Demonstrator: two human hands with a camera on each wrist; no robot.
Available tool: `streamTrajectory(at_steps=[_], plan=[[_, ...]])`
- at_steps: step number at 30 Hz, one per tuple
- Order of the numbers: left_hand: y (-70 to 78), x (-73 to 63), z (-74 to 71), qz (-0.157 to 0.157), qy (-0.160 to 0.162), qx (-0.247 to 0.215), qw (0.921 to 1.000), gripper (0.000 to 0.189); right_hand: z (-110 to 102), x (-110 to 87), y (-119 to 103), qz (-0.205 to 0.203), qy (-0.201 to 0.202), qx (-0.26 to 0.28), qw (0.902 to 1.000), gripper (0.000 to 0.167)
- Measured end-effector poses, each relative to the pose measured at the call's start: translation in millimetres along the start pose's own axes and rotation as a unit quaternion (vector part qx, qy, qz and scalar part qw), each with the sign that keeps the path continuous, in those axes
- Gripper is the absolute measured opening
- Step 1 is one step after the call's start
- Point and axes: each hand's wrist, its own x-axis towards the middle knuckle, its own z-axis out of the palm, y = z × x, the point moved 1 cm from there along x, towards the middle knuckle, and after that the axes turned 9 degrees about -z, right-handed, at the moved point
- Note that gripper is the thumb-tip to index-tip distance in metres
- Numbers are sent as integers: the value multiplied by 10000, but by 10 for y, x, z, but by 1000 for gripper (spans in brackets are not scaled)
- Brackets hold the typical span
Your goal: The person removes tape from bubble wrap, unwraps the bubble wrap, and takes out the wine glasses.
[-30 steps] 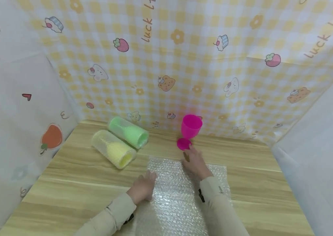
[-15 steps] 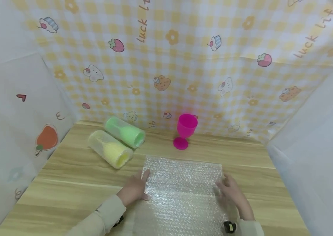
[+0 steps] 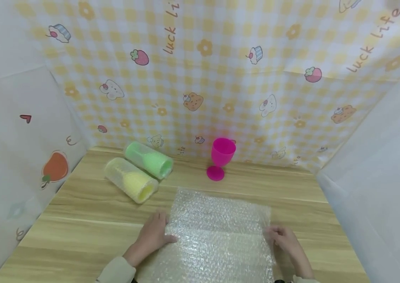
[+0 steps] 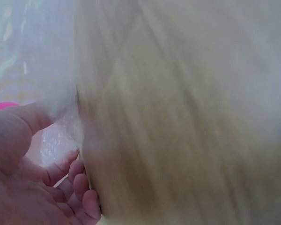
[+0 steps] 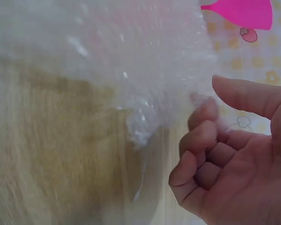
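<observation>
A sheet of clear bubble wrap [image 3: 217, 236] lies between my two hands. My left hand [image 3: 152, 235] holds its left edge, thumb on top and fingers at the underside. At the right edge, the bent fingers and thumb of my right hand [image 3: 286, 240] pinch the film; the right wrist view shows the bubble wrap [image 5: 145, 112] bunched and hanging off the wood beside the fingers. Beyond the sheet's far edge stands a bright pink goblet [image 3: 223, 152], upright on its round foot. Part of the pink goblet [image 5: 246, 13] also shows upside down in the right wrist view.
Two wrapped cups lie on their sides at the back left, a green one [image 3: 150, 160] behind a yellow one [image 3: 131, 181]. A yellow-checked cloth [image 3: 171, 82] hangs along the back of the wood-grain table [image 3: 65, 232]. White sheets flank both sides.
My right hand has left the goblet's foot and come to the wrap's right edge. Both hands have drawn nearer to me, and the sheet has shifted slightly the same way.
</observation>
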Motion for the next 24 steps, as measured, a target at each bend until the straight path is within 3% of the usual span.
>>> streamTrajectory(at_steps=[4,8,12,17,20,24], plan=[[-5,-61,-16,-226,-278,-662,9972,44,30,-3,-32,39,26,256,9997,22],[-31,-104,-51,-551,-790,-1634,9818,58,49,2,-66,-28,77,468,9989,20],[-113,-187,-118,-705,-1249,-1934,9706,48,40,-30,-88,14,104,730,9973,19],[-191,-247,-207,-148,-1684,-2081,9634,26,-3,-106,-89,-110,-323,958,9948,22],[-204,-233,-271,333,-1383,-1815,9730,28,-24,-155,-75,-274,-770,920,9924,26],[-185,-169,-386,945,-694,-1046,9876,25,-24,-165,-111,-470,-581,224,9969,40]])
